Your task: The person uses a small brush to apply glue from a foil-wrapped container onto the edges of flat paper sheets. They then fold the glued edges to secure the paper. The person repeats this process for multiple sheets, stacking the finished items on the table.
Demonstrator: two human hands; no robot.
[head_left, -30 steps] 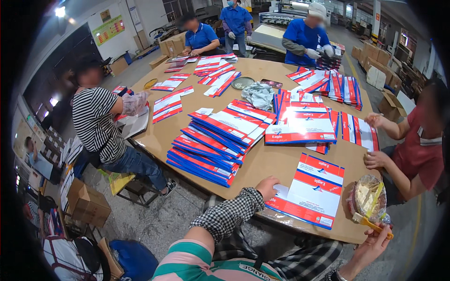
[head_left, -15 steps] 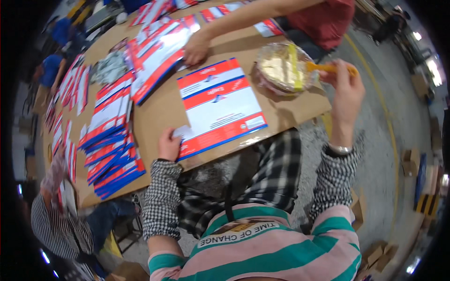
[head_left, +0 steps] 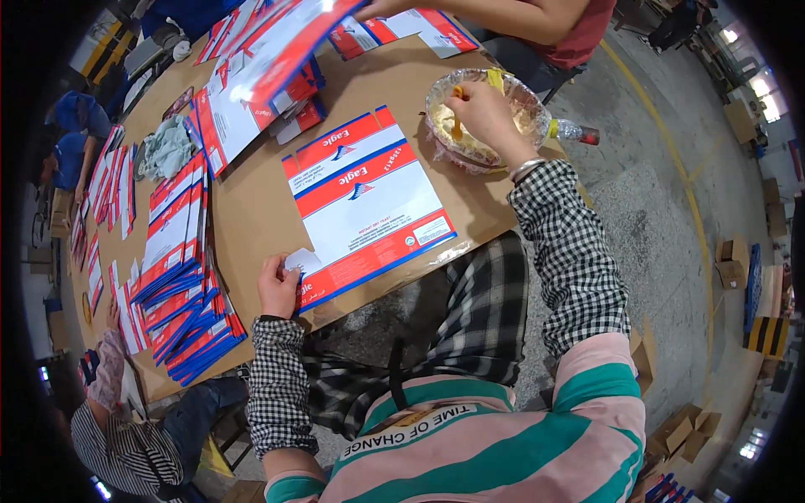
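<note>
In front of me a flat printed carton sheet (head_left: 369,201), white with red and blue bands, lies on the table. My left hand (head_left: 278,287) pinches its near-left corner, beside a small white flap (head_left: 303,261). At the right, my right hand (head_left: 485,111) grips an orange stick-like tool (head_left: 457,126) with its lower end down in a bowl (head_left: 478,159). Clear plastic film lines the bowl, which holds a cream-coloured paste (head_left: 439,117). The tool's tip is not plain to see.
A stack of printed carton sheets (head_left: 180,251) stands at my left. Across the table, a co-worker's arm (head_left: 503,17) holds a raised sheet (head_left: 293,42) over other sheets. A pale cloth (head_left: 168,149) lies left; a clear bottle (head_left: 574,132) sticks out right of the bowl.
My right hand has moved left over the bowl, bringing the orange tool down into the paste. The co-worker's hand has lifted a sheet. My left hand stays at the carton's corner.
</note>
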